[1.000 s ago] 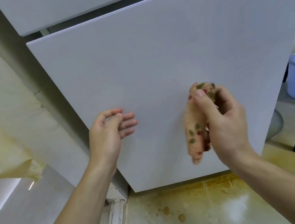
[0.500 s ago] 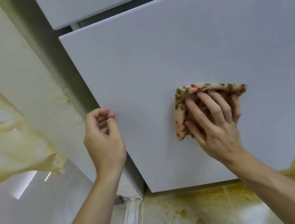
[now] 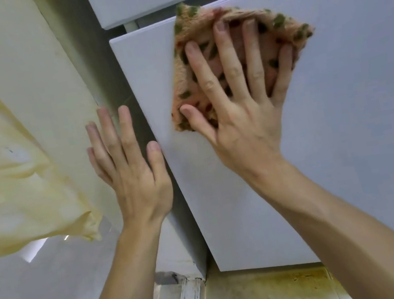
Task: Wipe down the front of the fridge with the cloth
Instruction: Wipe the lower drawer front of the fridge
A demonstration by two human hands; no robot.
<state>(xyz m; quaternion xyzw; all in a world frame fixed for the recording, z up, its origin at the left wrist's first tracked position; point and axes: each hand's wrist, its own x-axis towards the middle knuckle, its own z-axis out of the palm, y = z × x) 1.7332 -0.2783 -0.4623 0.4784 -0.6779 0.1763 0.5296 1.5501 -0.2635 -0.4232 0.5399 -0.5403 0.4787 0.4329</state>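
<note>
Head view: right hand [image 3: 241, 120] presses cloth [image 3: 197, 21] at fridge door's [image 3: 354, 108] top-left corner.
Fingers [image 3: 228, 59] spread wide; the rest of the door face lies rightward and below.

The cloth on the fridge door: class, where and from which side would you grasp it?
Probably the free right corner of the cloth, from the right: it juts past the fingers of the right hand; the rest is pressed flat to the fridge door.

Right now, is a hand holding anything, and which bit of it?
The right hand presses the cloth flat against the fridge door, fingers spread over its middle. The left hand holds nothing.
</note>
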